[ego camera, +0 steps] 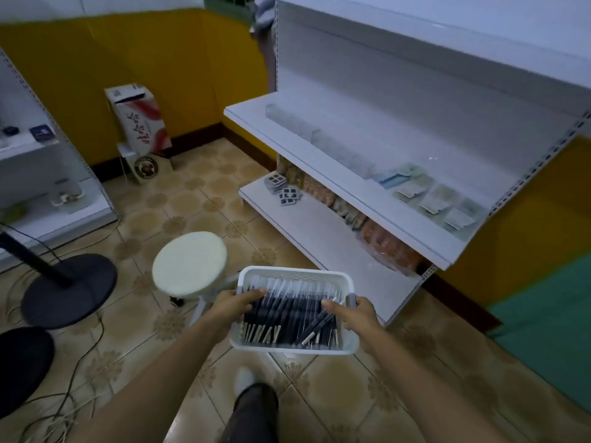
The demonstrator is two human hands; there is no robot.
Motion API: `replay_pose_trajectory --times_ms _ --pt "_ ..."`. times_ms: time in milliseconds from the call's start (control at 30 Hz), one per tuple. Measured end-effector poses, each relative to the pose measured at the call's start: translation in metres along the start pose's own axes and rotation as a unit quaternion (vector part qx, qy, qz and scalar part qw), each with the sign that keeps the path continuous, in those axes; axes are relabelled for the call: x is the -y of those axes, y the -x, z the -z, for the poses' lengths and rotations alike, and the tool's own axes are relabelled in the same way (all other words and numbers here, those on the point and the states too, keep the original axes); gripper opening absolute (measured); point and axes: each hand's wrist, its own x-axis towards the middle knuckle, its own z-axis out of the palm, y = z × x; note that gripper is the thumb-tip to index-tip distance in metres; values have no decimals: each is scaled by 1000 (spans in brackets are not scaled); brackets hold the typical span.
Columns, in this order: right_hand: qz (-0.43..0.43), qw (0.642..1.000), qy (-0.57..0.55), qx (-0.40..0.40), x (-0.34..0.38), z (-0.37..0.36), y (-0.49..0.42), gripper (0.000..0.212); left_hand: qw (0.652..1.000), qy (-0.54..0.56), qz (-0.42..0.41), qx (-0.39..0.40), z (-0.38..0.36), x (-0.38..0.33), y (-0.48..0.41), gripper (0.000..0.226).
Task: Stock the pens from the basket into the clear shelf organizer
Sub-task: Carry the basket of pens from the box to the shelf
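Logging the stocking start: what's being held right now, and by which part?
The white basket of pens: left grip on its left rim, right grip on its right rim.

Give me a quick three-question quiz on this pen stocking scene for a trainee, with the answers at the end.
1. True or false: the left hand and the right hand both grip the white basket.
2. Multiple choice: the clear organizer sits on A) the floor, B) the middle shelf, C) the bottom shelf.
3. Short answer: are any of the pens in the organizer yet?

Key: 1 true. 2 B. 3 No, none visible there; they all lie in the basket.
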Motion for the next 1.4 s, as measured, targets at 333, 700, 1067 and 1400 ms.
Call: replay_pose_trajectory --times_ms 333,700,1067,1400 --pt "-63 995 -7 -74 84 -67 -153 79 997 -31 23 59 45 -110 -197 29" --pt "-101 981 -99 -132 137 -101 -250 97 983 -89 45 157 54 -210 -344 22" --pt "-111 985 -87 -96 202 -101 -335 55 978 -133 33 157 52 -294 -422 34" --pt "-118 964 -208 -115 202 -138 -365 28 951 -254 49 169 55 -316 -502 22"
